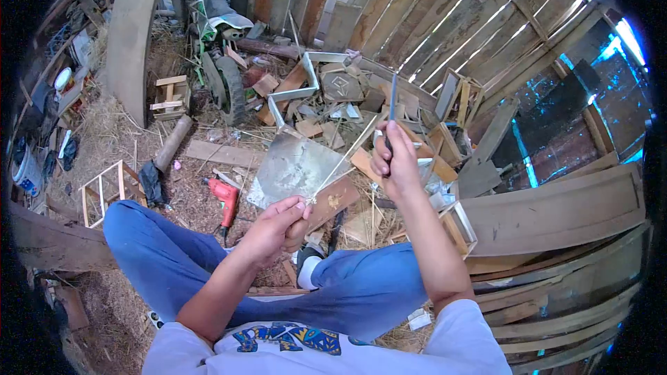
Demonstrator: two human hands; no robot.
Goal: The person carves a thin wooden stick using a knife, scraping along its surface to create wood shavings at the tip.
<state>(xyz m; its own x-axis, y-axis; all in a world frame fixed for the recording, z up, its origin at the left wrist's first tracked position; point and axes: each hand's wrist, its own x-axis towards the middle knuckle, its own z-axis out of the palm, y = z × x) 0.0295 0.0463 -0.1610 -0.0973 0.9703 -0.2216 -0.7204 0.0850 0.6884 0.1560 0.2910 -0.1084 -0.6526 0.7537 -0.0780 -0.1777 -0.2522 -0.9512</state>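
Note:
My right hand (396,160) is raised and closed round the handle of a knife (392,97), its narrow grey blade pointing up. My left hand (279,226) pinches the near end of a thin, pale wooden stick (339,164). The stick slants up and away to the right, its far end close to my right hand; whether they touch, I cannot tell. Beneath the stick lie a worn grey flat panel (288,163) and a brown board (338,200). A red power drill (224,201) rests on the ground left of my left hand.
My crossed legs (375,274) frame the work spot. Left are a small wooden frame (104,191) and a log (172,142). A green small motorbike (215,21) stands at the back, beside scrap wood (340,87). Curved planks (556,215) are on the right.

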